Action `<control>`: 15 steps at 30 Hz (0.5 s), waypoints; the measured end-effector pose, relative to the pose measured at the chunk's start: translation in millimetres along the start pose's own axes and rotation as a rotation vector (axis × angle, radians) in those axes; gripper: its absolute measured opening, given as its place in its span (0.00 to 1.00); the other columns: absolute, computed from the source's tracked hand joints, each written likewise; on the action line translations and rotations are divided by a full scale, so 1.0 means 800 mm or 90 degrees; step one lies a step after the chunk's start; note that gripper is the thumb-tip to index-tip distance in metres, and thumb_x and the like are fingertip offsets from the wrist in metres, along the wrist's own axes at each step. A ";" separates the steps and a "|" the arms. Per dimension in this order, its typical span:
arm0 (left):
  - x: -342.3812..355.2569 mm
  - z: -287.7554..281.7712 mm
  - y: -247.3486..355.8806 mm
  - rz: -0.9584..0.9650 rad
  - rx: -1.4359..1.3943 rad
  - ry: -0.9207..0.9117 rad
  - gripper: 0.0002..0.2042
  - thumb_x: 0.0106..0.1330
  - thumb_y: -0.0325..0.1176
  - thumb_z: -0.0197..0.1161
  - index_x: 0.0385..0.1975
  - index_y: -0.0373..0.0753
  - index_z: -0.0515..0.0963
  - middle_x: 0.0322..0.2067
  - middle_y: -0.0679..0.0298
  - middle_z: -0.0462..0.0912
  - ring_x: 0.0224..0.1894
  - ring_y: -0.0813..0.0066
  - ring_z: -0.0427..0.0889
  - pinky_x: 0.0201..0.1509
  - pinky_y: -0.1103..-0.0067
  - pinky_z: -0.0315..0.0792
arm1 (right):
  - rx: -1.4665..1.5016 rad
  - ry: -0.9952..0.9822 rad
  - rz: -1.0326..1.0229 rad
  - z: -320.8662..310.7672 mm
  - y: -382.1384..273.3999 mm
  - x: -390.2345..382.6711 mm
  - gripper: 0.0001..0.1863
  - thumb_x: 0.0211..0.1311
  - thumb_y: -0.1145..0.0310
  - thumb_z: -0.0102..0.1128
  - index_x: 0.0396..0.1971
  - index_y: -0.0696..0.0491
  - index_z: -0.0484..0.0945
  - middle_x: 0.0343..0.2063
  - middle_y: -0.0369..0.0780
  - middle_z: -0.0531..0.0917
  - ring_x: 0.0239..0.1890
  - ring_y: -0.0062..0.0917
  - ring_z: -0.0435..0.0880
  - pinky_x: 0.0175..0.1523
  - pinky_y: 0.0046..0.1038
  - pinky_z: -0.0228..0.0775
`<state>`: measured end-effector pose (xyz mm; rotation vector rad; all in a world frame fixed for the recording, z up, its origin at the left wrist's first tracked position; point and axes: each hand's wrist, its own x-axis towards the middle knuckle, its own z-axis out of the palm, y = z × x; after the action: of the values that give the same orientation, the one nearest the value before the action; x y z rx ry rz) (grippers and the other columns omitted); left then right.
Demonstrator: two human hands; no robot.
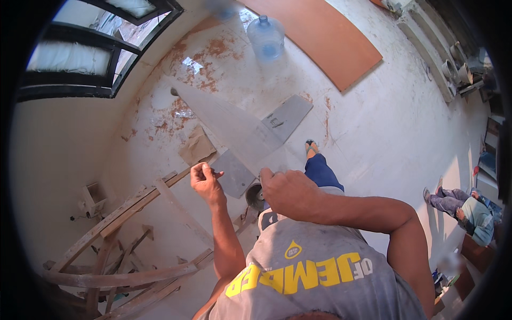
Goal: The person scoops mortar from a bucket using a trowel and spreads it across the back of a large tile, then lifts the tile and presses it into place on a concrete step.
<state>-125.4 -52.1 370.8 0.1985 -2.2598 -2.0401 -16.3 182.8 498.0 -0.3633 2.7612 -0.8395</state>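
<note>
The person's left hand (206, 180) is raised with its fingers curled and the thumb drawn in, leaving a narrow grip; a small dark bit (218, 174) shows at the fingertips, too small to name, and one cannot tell whether it is held. The right hand (290, 193) is bent inward with its back up and its fingers folded; its palm is hidden, so one cannot tell whether it holds anything. Just beyond it in this view is the broad near end of a wedge (229, 117), pale, smooth-looking and see-through, which narrows toward a small dark knob (174, 92) at the far left; whether it is a thin sheet or a blur cannot be told. Behind the wedge a flat grey board (290, 114) lies aslant on the pale, glossy floor (373, 138), its far right end bearing dark scuffs. A creased brown sheet (198, 146) lies to the left of the board, among scattered reddish crumbs (205, 69). At the near left stands a rough wooden frame (122, 278) of straight and curved bars, whitened in places. Farther off, a clear bluish jug (265, 40) with a rounded shoulder stands beside a flat orange-brown panel (325, 37). At the far right, well apart, is a co-worker (476, 216) in a pale green top.
</note>
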 end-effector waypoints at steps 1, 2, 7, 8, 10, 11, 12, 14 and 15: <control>0.011 -0.013 0.031 0.026 0.025 -0.019 0.08 0.77 0.30 0.58 0.36 0.33 0.77 0.29 0.66 0.76 0.27 0.83 0.76 0.30 0.78 0.84 | 0.036 0.021 -0.002 -0.003 -0.002 -0.002 0.07 0.56 0.74 0.64 0.28 0.61 0.75 0.25 0.45 0.80 0.23 0.36 0.87 0.27 0.32 0.81; 0.019 -0.023 0.054 0.046 0.069 -0.037 0.08 0.78 0.31 0.58 0.39 0.33 0.79 0.31 0.65 0.78 0.29 0.82 0.77 0.33 0.79 0.84 | 0.071 0.039 0.001 -0.006 -0.002 -0.006 0.08 0.55 0.75 0.65 0.29 0.61 0.74 0.24 0.45 0.81 0.24 0.36 0.88 0.27 0.32 0.81; 0.064 -0.006 0.127 0.107 0.214 -0.051 0.18 0.79 0.40 0.57 0.58 0.33 0.77 0.49 0.56 0.81 0.46 0.71 0.83 0.46 0.73 0.84 | 0.169 0.042 0.000 -0.014 0.015 -0.007 0.10 0.53 0.78 0.65 0.31 0.62 0.72 0.19 0.48 0.83 0.24 0.37 0.90 0.26 0.33 0.82; 0.077 -0.005 0.132 0.116 0.229 -0.054 0.21 0.80 0.43 0.56 0.62 0.34 0.76 0.53 0.54 0.80 0.51 0.68 0.82 0.50 0.71 0.83 | 0.188 0.046 -0.006 -0.016 0.021 -0.009 0.10 0.54 0.78 0.65 0.31 0.62 0.72 0.19 0.48 0.83 0.24 0.38 0.90 0.26 0.34 0.82; 0.104 -0.003 0.144 0.139 0.269 -0.075 0.26 0.80 0.49 0.53 0.68 0.36 0.72 0.61 0.52 0.76 0.60 0.62 0.78 0.57 0.66 0.80 | 0.208 0.056 -0.013 -0.018 0.030 -0.014 0.10 0.54 0.78 0.65 0.31 0.62 0.72 0.19 0.49 0.83 0.24 0.39 0.89 0.26 0.35 0.82; 0.118 -0.001 0.152 0.153 0.292 -0.089 0.29 0.80 0.52 0.51 0.70 0.37 0.69 0.64 0.51 0.74 0.63 0.59 0.75 0.61 0.63 0.77 | 0.207 0.060 -0.018 -0.020 0.032 -0.017 0.10 0.53 0.78 0.65 0.31 0.62 0.71 0.19 0.49 0.83 0.24 0.39 0.89 0.26 0.35 0.82; 0.130 0.003 0.158 0.169 0.313 -0.099 0.31 0.81 0.55 0.48 0.72 0.38 0.67 0.68 0.51 0.71 0.67 0.57 0.73 0.64 0.60 0.75 | 0.201 0.064 -0.026 -0.024 0.036 -0.018 0.10 0.53 0.78 0.65 0.31 0.62 0.71 0.19 0.49 0.83 0.24 0.39 0.89 0.27 0.35 0.82; 0.148 0.011 0.165 0.176 0.315 -0.133 0.32 0.81 0.58 0.44 0.74 0.40 0.64 0.71 0.52 0.67 0.71 0.55 0.68 0.68 0.58 0.70 | 0.186 0.055 -0.044 -0.032 0.046 -0.016 0.09 0.54 0.78 0.64 0.31 0.62 0.71 0.19 0.48 0.83 0.24 0.40 0.89 0.28 0.34 0.82; 0.157 0.018 0.165 0.180 0.311 -0.151 0.33 0.81 0.59 0.43 0.75 0.41 0.62 0.72 0.52 0.65 0.73 0.54 0.65 0.69 0.57 0.68 | 0.174 0.051 -0.049 -0.038 0.053 -0.015 0.09 0.54 0.78 0.64 0.31 0.63 0.71 0.19 0.48 0.83 0.24 0.40 0.89 0.29 0.34 0.82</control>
<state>-256.6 -44.6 498.1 -0.3331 -2.7079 -1.4152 -21.3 236.5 500.2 -0.3937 2.6668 -1.2580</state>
